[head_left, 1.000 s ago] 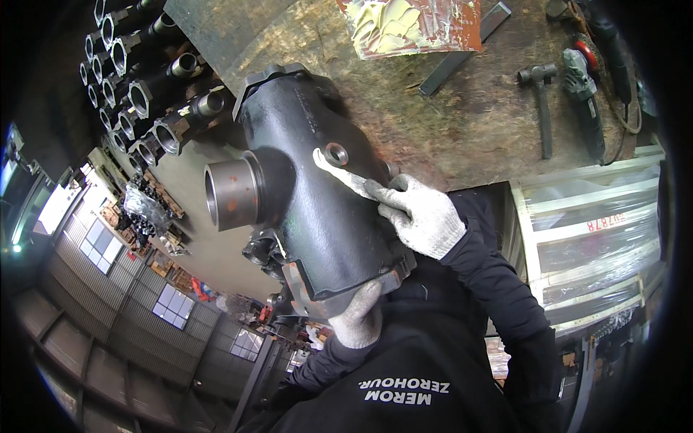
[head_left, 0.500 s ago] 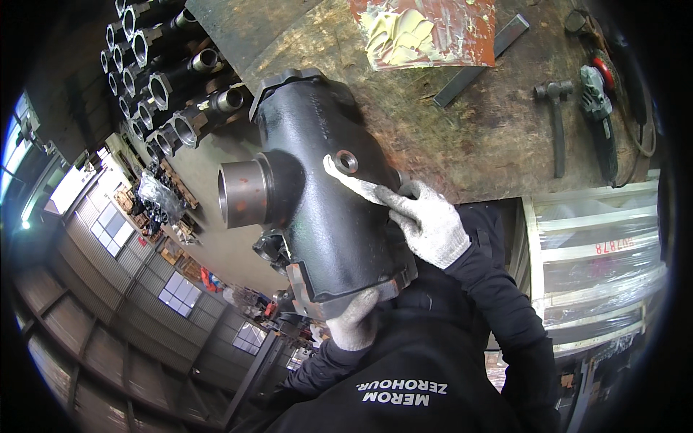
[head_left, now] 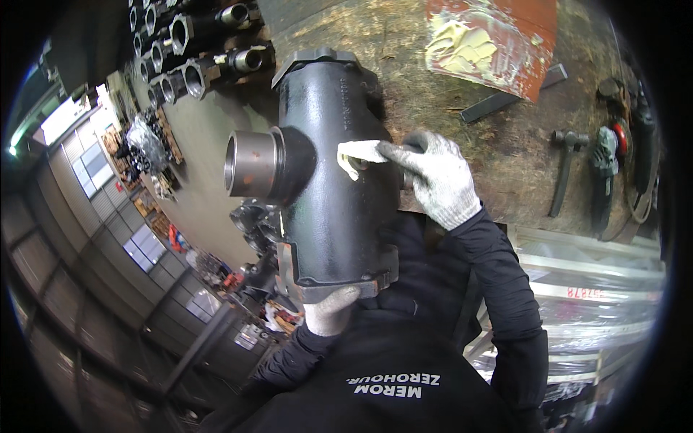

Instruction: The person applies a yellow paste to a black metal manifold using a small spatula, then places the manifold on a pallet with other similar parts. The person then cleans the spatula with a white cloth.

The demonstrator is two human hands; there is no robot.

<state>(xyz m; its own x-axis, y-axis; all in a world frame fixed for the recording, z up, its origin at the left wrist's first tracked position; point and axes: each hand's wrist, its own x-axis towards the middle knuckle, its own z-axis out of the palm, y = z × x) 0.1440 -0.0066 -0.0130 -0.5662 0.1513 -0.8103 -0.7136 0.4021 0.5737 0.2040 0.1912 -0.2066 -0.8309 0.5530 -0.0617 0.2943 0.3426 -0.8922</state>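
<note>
A large black metal casting (head_left: pixel 336 234), a pipe housing with flanged ends, lies lengthwise before me. A bare-metal stub (head_left: pixel 253 166) sticks out of its left side. My left hand (head_left: pixel 330 312), in a whitish knit glove, grips the near flange with the thumb over its edge. Above the casting's right side, my gloved right hand (head_left: pixel 442 177) pinches a thin flat spreader (head_left: pixel 364 150) coated in cream putty. Its tip touches the casting, where a curved streak of putty (head_left: pixel 349 167) runs down. The spreader partly covers the small round port there.
On the wooden bench (head_left: pixel 411 94) lies a reddish-brown sheet (head_left: pixel 533 20) smeared with putty. A flat steel bar (head_left: pixel 487 106), a hammer (head_left: pixel 560 177) and an angle grinder (head_left: pixel 605 162) are farther right. Similar castings (head_left: pixel 195 78) stand at far left. A plastic-wrapped crate (head_left: pixel 592 278) sits at lower right.
My right hand has turned the spreader from a slant to nearly level and brought it over the port. The view has shifted. My left hand keeps its grip on the near flange.
</note>
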